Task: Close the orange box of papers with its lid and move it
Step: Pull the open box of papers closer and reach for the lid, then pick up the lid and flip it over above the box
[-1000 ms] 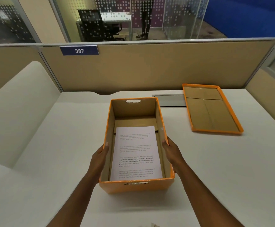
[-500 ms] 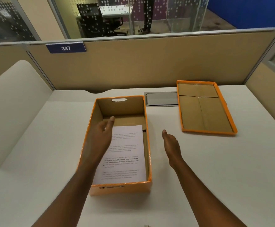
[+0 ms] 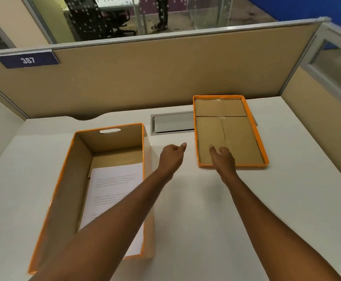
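Observation:
The orange box [image 3: 64,179] stands uncovered on the left of the white desk, with white printed papers [image 3: 112,185] lying flat inside. Its orange lid [image 3: 252,126] lies upside down on the desk at the right, brown inside facing up. My left hand [image 3: 170,157] hovers over the desk between box and lid, fingers loosely curled, holding nothing; its forearm crosses over the box's near right corner. My right hand [image 3: 222,157] is over the lid's near left edge, fingers apart, empty.
A grey metal cable hatch [image 3: 171,123] is set into the desk behind the hands, next to the lid. Tan partition walls [image 3: 165,78] enclose the desk at the back and right. A blue sign reading 387 [image 3: 28,60] hangs on the partition.
Both hands left the sides of the box and moved right and forward towards the lid. The view has swung right, so the box now sits at the left.

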### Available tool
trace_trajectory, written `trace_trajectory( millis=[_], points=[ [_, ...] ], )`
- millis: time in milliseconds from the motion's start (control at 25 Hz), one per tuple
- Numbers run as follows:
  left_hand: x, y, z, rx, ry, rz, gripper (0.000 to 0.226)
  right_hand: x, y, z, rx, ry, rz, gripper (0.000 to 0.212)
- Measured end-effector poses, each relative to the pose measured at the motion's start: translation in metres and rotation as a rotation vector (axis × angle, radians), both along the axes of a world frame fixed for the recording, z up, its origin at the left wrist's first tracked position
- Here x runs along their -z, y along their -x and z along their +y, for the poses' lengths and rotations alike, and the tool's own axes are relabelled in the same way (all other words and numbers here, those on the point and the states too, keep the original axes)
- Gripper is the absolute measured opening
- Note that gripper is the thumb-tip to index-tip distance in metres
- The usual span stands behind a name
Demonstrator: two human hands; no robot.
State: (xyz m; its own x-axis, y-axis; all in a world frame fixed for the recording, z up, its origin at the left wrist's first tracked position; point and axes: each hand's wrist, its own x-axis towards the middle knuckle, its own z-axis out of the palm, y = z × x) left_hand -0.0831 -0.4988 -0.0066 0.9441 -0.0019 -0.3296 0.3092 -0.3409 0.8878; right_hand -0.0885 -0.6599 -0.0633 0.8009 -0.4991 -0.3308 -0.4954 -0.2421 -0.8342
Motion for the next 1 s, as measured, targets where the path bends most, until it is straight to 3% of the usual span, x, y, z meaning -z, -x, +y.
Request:
trace_trajectory(
  millis=[200, 440, 800, 1000],
  points=[
    [0.038, -0.054, -0.042, 0.041, -0.225, 0.061, 0.050, 0.010, -0.035, -0.077, 0.084, 0.197, 0.013, 0.065],
    [0.080, -0.093, -0.065, 0.002, -0.228, 0.160, 0.045, 0.031, -0.057, -0.142, 0.179, 0.351, 0.069, 0.058],
    [0.108, -0.110, -0.088, 0.052, -0.242, 0.181, 0.039, 0.055, -0.068, -0.156, 0.194, 0.431, 0.198, 0.045],
    [0.105, -0.101, -0.087, 0.038, -0.211, 0.191, 0.032, 0.047, -0.065, -0.155, 0.221, 0.288, 0.165, 0.035]
  ],
)
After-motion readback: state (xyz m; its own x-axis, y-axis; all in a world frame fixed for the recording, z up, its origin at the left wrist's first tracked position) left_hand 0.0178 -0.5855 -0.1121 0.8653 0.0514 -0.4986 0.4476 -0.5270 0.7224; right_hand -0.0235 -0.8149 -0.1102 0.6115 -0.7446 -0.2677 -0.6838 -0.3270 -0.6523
